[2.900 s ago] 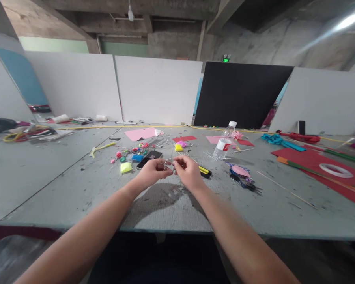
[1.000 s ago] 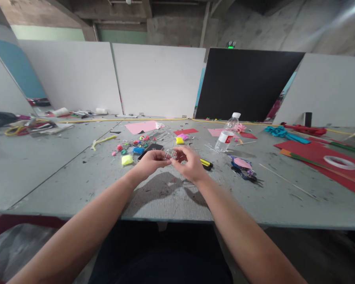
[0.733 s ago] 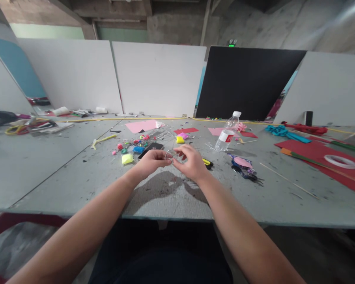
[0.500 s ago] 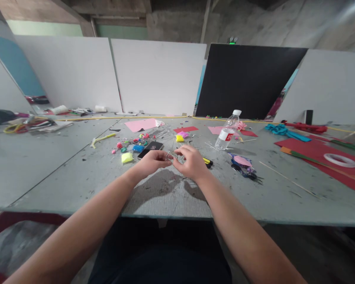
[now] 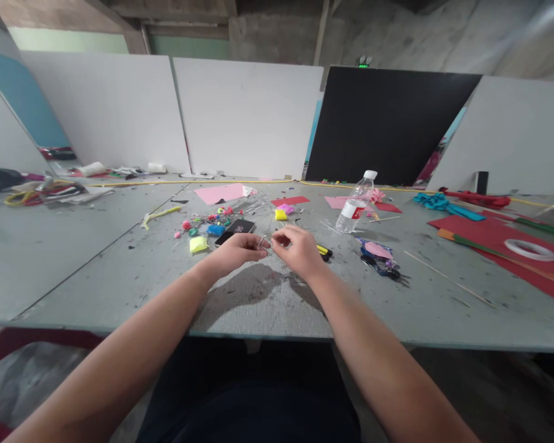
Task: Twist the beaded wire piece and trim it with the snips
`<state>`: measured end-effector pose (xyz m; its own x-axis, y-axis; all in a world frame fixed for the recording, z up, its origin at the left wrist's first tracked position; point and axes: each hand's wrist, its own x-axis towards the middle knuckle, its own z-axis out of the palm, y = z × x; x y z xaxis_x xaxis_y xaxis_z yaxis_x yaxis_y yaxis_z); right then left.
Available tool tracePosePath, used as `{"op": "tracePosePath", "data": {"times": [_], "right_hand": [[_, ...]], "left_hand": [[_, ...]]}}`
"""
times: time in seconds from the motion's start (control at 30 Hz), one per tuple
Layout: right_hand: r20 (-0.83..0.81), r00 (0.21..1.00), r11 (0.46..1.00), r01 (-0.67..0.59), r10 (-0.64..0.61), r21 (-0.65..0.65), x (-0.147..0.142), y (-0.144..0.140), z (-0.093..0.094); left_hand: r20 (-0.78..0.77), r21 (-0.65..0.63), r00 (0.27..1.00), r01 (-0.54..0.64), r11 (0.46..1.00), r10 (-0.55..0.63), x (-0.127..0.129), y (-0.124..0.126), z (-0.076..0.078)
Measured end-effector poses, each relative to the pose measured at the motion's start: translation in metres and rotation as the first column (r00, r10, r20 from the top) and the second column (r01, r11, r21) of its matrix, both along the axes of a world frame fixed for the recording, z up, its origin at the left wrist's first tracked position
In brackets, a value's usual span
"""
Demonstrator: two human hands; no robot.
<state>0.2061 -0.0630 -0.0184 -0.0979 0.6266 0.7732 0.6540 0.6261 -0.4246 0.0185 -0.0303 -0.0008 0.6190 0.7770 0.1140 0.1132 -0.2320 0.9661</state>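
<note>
My left hand (image 5: 240,250) pinches a thin, silvery looped wire (image 5: 263,242) between thumb and fingers, just above the table. Close beside it, my right hand (image 5: 296,249) is closed, with thumb and forefinger pressed together at the wire's right side. Most of the wire is too fine or too covered by fingers to make out. Behind my left hand lies a dark phone (image 5: 235,230). A yellow-and-black cutter (image 5: 324,251) shows partly from behind my right hand.
Beads (image 5: 221,213) and small clay packets, one pale yellow (image 5: 198,244), lie left of centre. A water bottle (image 5: 351,206) stands to the right, near scissors (image 5: 383,267) and a thin stick (image 5: 447,279). Red sheets (image 5: 480,231) carry a white tape roll (image 5: 530,250).
The fingers of my right hand have drawn closer together at the wire. My left hand keeps its pinch in nearly the same place.
</note>
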Motion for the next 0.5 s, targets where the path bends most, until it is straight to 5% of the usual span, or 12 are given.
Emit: {"op": "tracePosePath", "data": {"times": [0.5], "right_hand": [[-0.076, 0.997, 0.999, -0.02, 0.017, -0.049, 0.0015, -0.0026, 0.0034]], "left_hand": [[-0.041, 0.059, 0.997, 0.06, 0.996, -0.058, 0.0001, 0.0028, -0.0012]]}}
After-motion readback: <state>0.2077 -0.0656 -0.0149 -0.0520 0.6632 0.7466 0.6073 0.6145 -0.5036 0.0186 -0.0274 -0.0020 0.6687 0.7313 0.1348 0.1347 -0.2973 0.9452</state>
